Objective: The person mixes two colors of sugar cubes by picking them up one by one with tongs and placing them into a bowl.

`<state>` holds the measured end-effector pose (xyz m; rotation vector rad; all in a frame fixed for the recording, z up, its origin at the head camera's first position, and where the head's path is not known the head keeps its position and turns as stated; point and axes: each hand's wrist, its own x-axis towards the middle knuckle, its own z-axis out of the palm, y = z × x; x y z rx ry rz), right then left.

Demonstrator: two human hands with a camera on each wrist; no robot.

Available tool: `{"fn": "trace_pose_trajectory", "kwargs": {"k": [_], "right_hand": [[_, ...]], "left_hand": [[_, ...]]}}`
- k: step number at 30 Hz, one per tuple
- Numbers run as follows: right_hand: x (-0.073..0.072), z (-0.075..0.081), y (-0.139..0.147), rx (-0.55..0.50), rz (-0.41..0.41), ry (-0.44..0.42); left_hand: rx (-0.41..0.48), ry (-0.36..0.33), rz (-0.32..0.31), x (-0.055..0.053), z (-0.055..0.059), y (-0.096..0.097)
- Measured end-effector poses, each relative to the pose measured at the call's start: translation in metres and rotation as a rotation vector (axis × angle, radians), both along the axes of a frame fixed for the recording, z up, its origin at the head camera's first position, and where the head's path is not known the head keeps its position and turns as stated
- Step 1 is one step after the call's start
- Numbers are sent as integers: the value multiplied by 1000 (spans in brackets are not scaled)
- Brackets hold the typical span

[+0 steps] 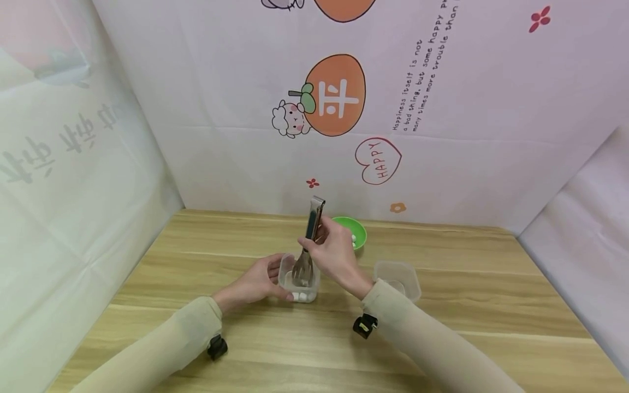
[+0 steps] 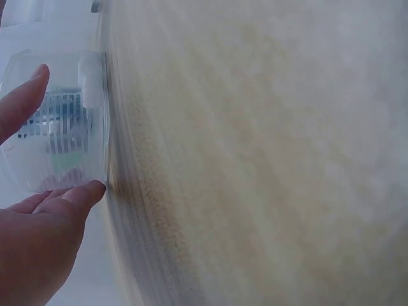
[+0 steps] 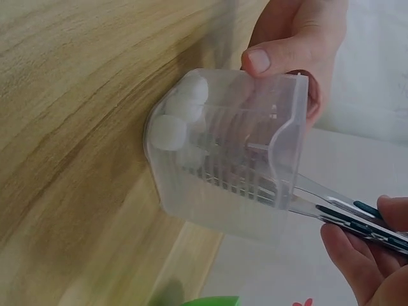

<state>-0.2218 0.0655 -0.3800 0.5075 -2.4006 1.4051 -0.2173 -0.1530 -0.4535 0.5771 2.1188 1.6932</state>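
My left hand [image 1: 255, 281] holds a clear plastic container [image 1: 315, 281] on the wooden table, with the thumb on one side and the fingers on the other. My right hand [image 1: 336, 254] grips metal serving tongs [image 1: 316, 215] with dark green handle inlays. Their slotted heads point down into the container. Several small white rounded pieces [image 3: 169, 132], marshmallow-like, lie at the container's bottom in the right wrist view. Whether the tongs pinch one of them I cannot tell. Beyond the right hand is a green bowl [image 1: 362, 233] with white pieces in it, partly hidden by that hand.
A second clear plastic container [image 1: 385, 267] stands on the table [image 1: 472, 305] to the right, near the right forearm. Behind the table hangs a printed white cloth [image 1: 236, 164], with more cloth along both sides.
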Motion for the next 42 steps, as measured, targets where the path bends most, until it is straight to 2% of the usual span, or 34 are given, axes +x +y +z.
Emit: {"fn": "trace_pose_trajectory", "kwargs": {"k": [10, 17, 25, 42], "right_hand": [[-4, -4, 4, -89, -26, 0], [0, 0, 11, -82, -12, -1], [2, -6, 11, -64, 5, -8], [-1, -5, 13, -98, -36, -38]], "left_hand": [[-8, 7, -4, 0, 1, -1], [-2, 7, -9, -1, 2, 0], [-10, 6, -9, 0, 3, -1], [-18, 18, -1, 1, 1, -1]]}}
